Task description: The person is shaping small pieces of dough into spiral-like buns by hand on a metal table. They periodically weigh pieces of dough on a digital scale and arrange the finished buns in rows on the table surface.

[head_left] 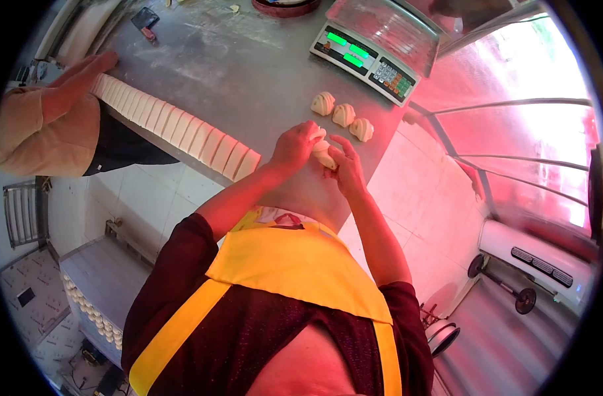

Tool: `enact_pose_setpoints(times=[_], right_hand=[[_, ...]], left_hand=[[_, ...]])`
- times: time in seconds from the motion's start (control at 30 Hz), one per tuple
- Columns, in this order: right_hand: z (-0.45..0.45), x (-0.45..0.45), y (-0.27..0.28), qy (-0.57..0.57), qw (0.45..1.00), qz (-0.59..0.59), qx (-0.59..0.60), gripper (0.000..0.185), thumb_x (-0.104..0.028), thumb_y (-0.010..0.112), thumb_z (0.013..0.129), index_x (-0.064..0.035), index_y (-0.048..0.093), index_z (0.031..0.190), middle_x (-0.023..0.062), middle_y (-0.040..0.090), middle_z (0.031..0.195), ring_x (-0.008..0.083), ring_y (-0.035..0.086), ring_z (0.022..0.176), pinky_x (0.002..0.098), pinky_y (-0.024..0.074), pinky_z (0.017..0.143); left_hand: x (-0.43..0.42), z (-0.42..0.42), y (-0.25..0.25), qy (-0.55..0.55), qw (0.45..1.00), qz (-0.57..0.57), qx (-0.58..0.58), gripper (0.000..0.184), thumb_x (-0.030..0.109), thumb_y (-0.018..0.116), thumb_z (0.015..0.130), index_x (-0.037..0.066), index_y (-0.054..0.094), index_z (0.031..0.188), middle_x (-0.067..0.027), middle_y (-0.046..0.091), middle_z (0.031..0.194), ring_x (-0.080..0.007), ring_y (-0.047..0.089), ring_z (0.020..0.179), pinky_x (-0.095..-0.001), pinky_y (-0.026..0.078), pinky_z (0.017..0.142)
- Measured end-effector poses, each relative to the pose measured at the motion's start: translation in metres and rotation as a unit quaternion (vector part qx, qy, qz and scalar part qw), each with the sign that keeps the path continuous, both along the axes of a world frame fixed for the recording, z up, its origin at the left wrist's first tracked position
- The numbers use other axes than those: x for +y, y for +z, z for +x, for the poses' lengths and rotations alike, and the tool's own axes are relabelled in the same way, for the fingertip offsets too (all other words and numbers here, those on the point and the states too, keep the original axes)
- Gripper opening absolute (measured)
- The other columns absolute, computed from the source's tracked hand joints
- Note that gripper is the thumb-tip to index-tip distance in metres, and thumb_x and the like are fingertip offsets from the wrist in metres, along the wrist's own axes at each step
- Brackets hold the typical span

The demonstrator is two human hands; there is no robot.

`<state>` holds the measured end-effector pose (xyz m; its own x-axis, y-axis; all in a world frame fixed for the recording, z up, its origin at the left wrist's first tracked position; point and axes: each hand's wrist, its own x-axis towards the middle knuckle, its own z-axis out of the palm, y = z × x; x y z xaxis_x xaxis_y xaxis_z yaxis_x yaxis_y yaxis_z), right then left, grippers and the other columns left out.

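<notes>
A piece of pale dough (324, 154) is held between my two hands, just above the metal table (229, 86). My left hand (295, 144) pinches its upper left end with the fingers closed. On the other side my right hand (347, 165) grips the lower right end between thumb and fingers. Beyond my hands, three shaped dough rolls (343, 115) with layered folds sit in a slanting row. To the left, a long line of cut dough slices (176, 125) runs along the table's near edge, ending close to my left forearm.
A digital scale (364, 59) with lit green displays stands at the table's far right. Another person (57, 125) stands at the left edge, an arm near the dough slices. A dark scraper-like tool (145, 21) lies far left. Several dough pieces (93, 317) line a lower surface at left.
</notes>
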<state>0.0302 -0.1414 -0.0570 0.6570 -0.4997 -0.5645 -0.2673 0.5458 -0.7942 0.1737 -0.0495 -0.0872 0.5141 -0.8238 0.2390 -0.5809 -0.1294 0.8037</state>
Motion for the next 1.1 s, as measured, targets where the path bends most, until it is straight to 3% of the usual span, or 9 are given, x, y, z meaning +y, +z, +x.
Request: enact_pose_setpoints(times=[0.17,0.27,0.37,0.47,0.57,0.7,0.87,0.97,1.1], right_hand=[[-0.02,-0.006,0.018,0.175,0.967,-0.154,-0.101,0.047,0.001,0.06,0.081,-0.0102,0.051,0.126,0.0069,0.062,0.087,0.0165,0.06,0.079,0.0293,0.0498,0.075],[-0.023,-0.004,0.025,0.239,0.902,-0.359,-0.006,0.037,0.003,0.062,0.08,-0.0029,0.056,0.116,0.0036,0.062,0.086,0.0136,0.062,0.08,0.0281,0.0508,0.072],[-0.019,0.001,0.023,0.111,0.956,-0.27,-0.015,0.023,-0.002,0.065,0.078,-0.0054,0.061,0.1,0.0054,0.059,0.072,0.0114,0.057,0.065,0.0274,0.0473,0.063],[-0.014,-0.014,-0.006,0.022,0.941,-0.335,0.026,0.014,-0.01,0.067,0.081,-0.0025,0.062,0.092,0.0022,0.058,0.067,0.0095,0.053,0.059,0.0264,0.044,0.055],[-0.013,-0.019,-0.036,-0.04,0.994,-0.104,0.016,0.019,-0.02,0.067,0.085,-0.0016,0.061,0.088,0.0013,0.058,0.071,0.0083,0.052,0.06,0.0261,0.0408,0.051],[-0.011,-0.009,-0.034,-0.099,0.991,0.078,0.042,0.022,-0.024,0.066,0.086,-0.0034,0.061,0.091,0.0039,0.061,0.083,0.0122,0.059,0.065,0.0249,0.0473,0.052],[-0.022,-0.012,-0.056,-0.066,0.993,0.067,0.078,0.031,-0.037,0.054,0.092,-0.0077,0.061,0.099,0.0055,0.062,0.089,0.0164,0.063,0.072,0.0307,0.053,0.056],[-0.026,-0.006,-0.043,-0.018,0.989,0.058,0.137,0.037,-0.042,0.048,0.095,-0.007,0.061,0.096,0.0061,0.061,0.087,0.0157,0.062,0.07,0.0295,0.0529,0.058],[-0.04,0.002,-0.066,-0.037,0.993,0.083,0.081,0.038,-0.041,0.047,0.096,-0.0052,0.06,0.098,0.0056,0.061,0.085,0.0141,0.059,0.066,0.0273,0.0523,0.061]], left_hand=[[-0.001,0.019,-0.001,-0.043,0.872,0.103,0.477,0.018,0.017,0.062,0.086,0.005,0.058,0.099,-0.0073,0.059,0.075,-0.0126,0.059,0.069,-0.0298,0.046,0.057],[-0.003,0.02,-0.025,-0.071,0.887,0.144,0.434,0.018,0.014,0.062,0.084,0.006,0.06,0.1,-0.0107,0.059,0.076,-0.016,0.059,0.069,-0.0325,0.047,0.06],[-0.005,0.001,-0.01,-0.089,0.97,0.186,0.127,0.017,0.01,0.064,0.08,0.004,0.062,0.096,-0.0126,0.061,0.076,-0.0217,0.057,0.063,-0.0326,0.048,0.061],[0.003,-0.025,-0.014,-0.192,0.973,0.072,0.102,0.018,0.009,0.065,0.076,0.003,0.063,0.093,-0.0134,0.06,0.085,-0.027,0.057,0.065,-0.0335,0.048,0.064],[0.006,-0.033,-0.024,-0.199,0.978,-0.057,-0.009,0.018,0.009,0.066,0.075,0.002,0.063,0.091,-0.0128,0.057,0.095,-0.0286,0.058,0.074,-0.0337,0.049,0.067],[0.009,-0.034,-0.022,-0.126,0.988,-0.018,0.089,0.017,0.006,0.064,0.077,0.003,0.061,0.093,-0.011,0.053,0.1,-0.023,0.058,0.079,-0.0313,0.048,0.067],[-0.004,-0.047,-0.033,-0.039,0.957,-0.059,0.282,0.018,0.008,0.062,0.084,0.002,0.059,0.1,-0.0031,0.056,0.094,-0.0089,0.054,0.071,-0.0237,0.045,0.06],[0.0,-0.037,-0.023,-0.133,0.888,0.105,0.428,0.017,0.012,0.061,0.087,0.002,0.06,0.101,0.0001,0.058,0.082,-0.0054,0.052,0.063,-0.0218,0.042,0.054],[0.005,-0.032,-0.045,-0.138,0.908,0.131,0.374,0.018,0.013,0.059,0.087,0.002,0.061,0.101,-0.0001,0.057,0.065,-0.0067,0.05,0.052,-0.0234,0.041,0.047]])
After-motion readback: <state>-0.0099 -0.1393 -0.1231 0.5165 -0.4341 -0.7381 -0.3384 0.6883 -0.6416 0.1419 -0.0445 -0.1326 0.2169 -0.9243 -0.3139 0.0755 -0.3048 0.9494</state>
